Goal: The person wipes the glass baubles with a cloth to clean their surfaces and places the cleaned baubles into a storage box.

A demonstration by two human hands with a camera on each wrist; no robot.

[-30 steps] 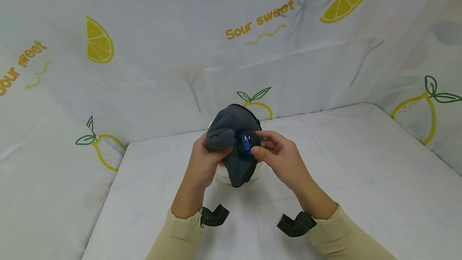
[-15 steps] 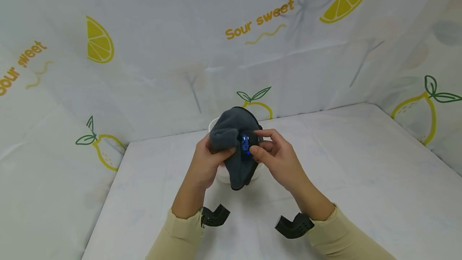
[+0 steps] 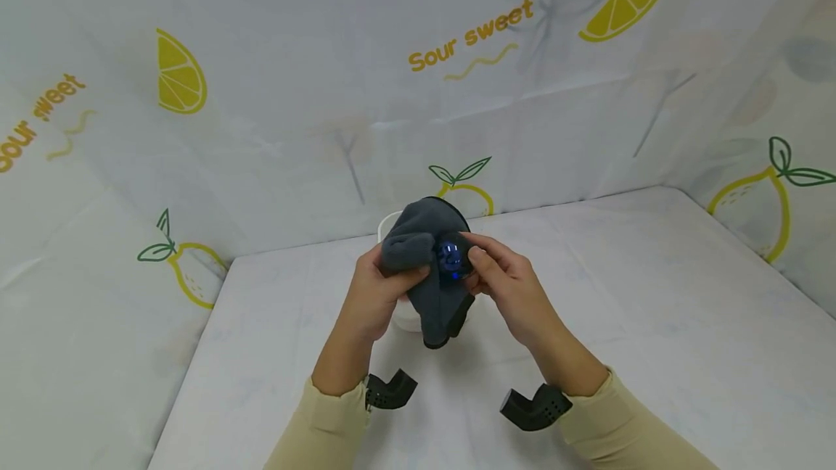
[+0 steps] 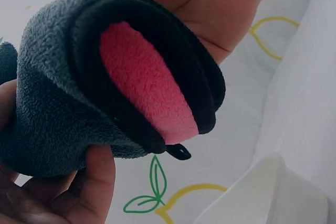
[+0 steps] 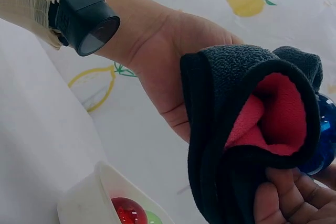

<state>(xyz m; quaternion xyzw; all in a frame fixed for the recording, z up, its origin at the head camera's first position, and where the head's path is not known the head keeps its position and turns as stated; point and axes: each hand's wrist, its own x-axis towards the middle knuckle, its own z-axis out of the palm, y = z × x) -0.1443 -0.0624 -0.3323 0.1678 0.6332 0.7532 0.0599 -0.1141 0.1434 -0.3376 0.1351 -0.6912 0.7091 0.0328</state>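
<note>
In the head view a dark grey towel [image 3: 427,227] with black edging is bunched between both hands. My left hand [image 3: 370,296] grips its folds from the left, thumb on top. My right hand [image 3: 512,285] pinches a shiny blue ball [image 3: 453,257] against the towel, with the thumb at its right side. The towel's pink reverse side [image 4: 142,77] shows in the left wrist view. At the right edge of the right wrist view, the blue ball is partly hidden by towel and fingers.
A white tub [image 3: 408,319] stands on the white-covered table [image 3: 620,296], just behind the hands. Inside it, a red ball [image 5: 128,211] and a green ball [image 5: 153,217] show in the right wrist view. A lemon-print sheet [image 3: 274,122] hangs behind.
The towel has sunk slightly. The blue ball has turned and shows a rounder, larger face. My right thumb has shifted up along its side, while my left hand keeps its grip.
</note>
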